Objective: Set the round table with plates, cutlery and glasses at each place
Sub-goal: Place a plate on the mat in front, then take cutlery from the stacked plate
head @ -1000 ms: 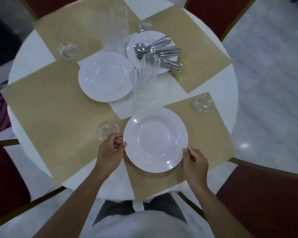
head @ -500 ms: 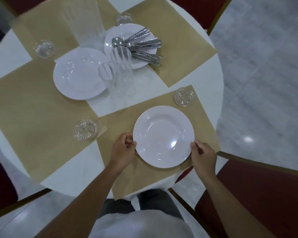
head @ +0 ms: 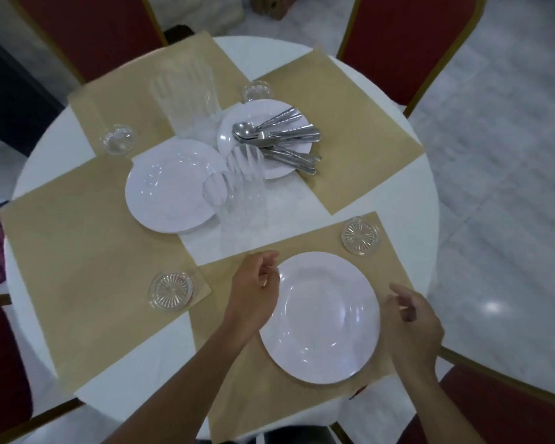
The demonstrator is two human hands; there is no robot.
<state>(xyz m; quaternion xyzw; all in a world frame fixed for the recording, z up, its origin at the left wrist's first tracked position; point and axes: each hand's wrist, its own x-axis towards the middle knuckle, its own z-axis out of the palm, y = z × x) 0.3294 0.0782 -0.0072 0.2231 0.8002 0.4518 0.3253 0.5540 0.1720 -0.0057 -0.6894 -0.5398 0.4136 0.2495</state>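
Observation:
A white plate (head: 321,318) lies flat on the near tan placemat (head: 237,389). My left hand (head: 253,293) hovers at its left rim, fingers loosely curled and holding nothing. My right hand (head: 410,328) is just off the right rim, fingers apart and empty. A stack of white plates (head: 170,190) sits mid-table. Behind it another plate (head: 231,136) carries a pile of cutlery (head: 279,142). Two tall clear glasses (head: 241,190) stand between the stack and the near placemat; more glasses (head: 183,97) stand further back.
Small glass coasters lie on the placemats: one right of the near plate (head: 360,236), one to its left (head: 172,291), two further back (head: 117,139) (head: 257,91). Red chairs (head: 407,46) ring the round white table (head: 407,200).
Both hands have let go of the near plate, which now rests on the placemat. My view has shifted, showing more of the table's far side.

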